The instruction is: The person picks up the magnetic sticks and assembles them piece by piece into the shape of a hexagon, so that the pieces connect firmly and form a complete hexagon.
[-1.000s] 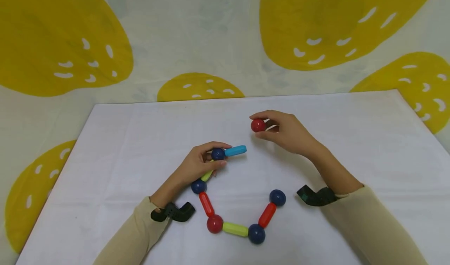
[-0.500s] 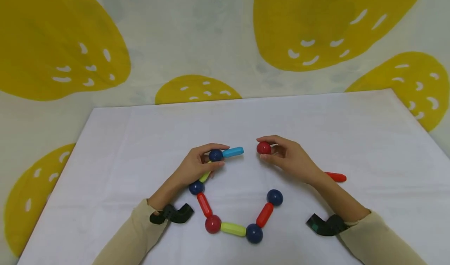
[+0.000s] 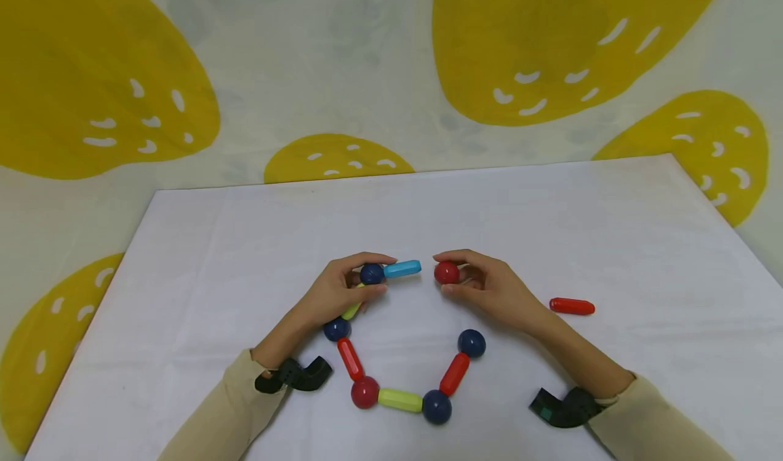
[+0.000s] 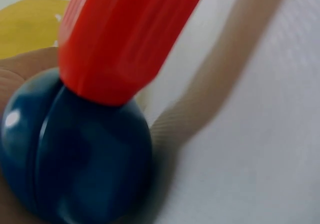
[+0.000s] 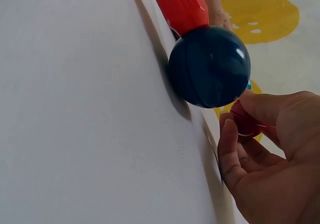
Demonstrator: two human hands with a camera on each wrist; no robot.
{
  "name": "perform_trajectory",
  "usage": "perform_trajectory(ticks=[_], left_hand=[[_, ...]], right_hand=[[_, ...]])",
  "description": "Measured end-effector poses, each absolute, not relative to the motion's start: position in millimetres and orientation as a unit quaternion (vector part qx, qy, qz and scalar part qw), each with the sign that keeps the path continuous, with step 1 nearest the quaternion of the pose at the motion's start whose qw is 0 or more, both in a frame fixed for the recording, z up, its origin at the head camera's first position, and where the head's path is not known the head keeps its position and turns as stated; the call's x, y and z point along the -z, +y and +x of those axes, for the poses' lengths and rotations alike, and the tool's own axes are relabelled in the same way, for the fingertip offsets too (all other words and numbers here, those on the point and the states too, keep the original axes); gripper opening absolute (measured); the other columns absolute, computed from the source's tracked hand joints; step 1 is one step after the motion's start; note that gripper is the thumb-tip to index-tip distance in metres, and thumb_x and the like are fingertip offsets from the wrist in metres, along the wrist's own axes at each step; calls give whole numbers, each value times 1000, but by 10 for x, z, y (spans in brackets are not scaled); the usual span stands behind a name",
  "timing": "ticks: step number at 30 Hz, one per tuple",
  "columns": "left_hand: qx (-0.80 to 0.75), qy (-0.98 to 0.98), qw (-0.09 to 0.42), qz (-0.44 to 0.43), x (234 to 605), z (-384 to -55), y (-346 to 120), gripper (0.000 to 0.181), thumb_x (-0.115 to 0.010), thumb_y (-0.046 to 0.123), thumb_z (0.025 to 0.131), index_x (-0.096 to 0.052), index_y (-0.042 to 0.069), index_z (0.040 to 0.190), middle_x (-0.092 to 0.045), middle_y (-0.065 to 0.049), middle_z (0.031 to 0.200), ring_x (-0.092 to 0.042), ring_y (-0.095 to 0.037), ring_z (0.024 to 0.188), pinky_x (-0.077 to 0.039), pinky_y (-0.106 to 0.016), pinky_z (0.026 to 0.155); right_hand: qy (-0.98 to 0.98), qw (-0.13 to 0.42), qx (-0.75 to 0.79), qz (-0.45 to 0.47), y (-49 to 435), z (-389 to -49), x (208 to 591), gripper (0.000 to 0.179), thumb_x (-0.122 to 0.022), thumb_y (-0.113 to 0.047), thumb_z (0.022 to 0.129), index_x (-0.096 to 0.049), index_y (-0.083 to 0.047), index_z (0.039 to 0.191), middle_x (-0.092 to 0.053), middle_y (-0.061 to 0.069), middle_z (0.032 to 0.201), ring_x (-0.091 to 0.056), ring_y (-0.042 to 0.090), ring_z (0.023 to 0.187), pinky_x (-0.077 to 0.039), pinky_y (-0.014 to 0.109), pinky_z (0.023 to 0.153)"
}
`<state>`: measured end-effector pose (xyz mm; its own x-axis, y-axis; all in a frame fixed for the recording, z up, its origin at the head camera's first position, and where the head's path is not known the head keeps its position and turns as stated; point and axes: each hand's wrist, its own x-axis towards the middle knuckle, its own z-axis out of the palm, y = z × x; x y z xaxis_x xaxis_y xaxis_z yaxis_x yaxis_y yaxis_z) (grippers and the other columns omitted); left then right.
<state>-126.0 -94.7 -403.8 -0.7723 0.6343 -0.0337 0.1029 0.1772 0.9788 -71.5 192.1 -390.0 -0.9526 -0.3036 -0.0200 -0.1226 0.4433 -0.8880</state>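
Observation:
Between thumb and fingers my left hand [image 3: 330, 287] holds a dark blue ball [image 3: 372, 273], from which a light blue rod [image 3: 402, 268] points right. A yellow-green rod [image 3: 353, 311], partly hidden by the hand, links that ball to a curved chain of balls and rods. My right hand [image 3: 498, 289] pinches a red ball [image 3: 447, 272], a short gap away from the light blue rod's free end. At the chain's other end, a red rod [image 3: 455, 374] carries a dark blue ball [image 3: 472, 343]; this ball looms large in the right wrist view.
A loose red rod [image 3: 571, 306] lies on the white table [image 3: 245, 230], right of my right hand. The chain's lower part, with a red ball [image 3: 365, 392] and a yellow-green rod [image 3: 400, 400], rests between my forearms. A patterned cloth [image 3: 336, 73] hangs behind the table.
My right hand has brought the red ball down and nearer to the light blue rod. The loose red rod, hidden by the arm before, now shows. My left hand keeps its hold.

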Motion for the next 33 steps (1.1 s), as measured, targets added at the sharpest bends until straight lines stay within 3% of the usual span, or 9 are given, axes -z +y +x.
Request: perform_trajectory(ticks=[4,11,21,29,33], left_hand=[[-580,736,234,259,4022,-1253,-917,37,-69,17,90,-62,22,126,-61,-10,86,-52,-28,52,-41,-23,48],[-556,744,240,280,3970,-1236,-880,40,-69,17,90,-61,22,128,-60,-3,112,-56,-23,61,-44,-23,55],[-552,748,239,280,3955,-1219,-867,40,-69,15,89,-61,21,127,-60,0,118,-60,-20,82,-49,-26,66],[-546,745,235,302,3967,-1212,-880,39,-70,20,89,-61,24,127,-61,1,110,-56,-24,53,-45,-27,53],[-536,749,226,318,3982,-1211,-869,37,-70,21,89,-62,24,125,-61,4,110,-57,-20,59,-46,-29,59]], right_hand=[[845,82,513,-126,1897,-705,3908,51,-73,-18,86,-54,-22,133,-57,1,123,-62,17,96,-53,27,79],[817,90,555,-129,1883,-718,3918,48,-73,-10,85,-48,-12,126,-59,5,119,-63,18,98,-51,24,83],[805,101,568,-139,1872,-730,3928,46,-73,-6,84,-50,-11,124,-60,6,118,-63,18,98,-51,25,83],[806,115,562,-148,1857,-719,3922,44,-73,-8,85,-53,-13,123,-60,5,115,-63,18,99,-52,26,82],[808,118,557,-153,1853,-713,3915,43,-73,-9,85,-53,-14,124,-60,4,115,-63,17,98,-52,27,82]])
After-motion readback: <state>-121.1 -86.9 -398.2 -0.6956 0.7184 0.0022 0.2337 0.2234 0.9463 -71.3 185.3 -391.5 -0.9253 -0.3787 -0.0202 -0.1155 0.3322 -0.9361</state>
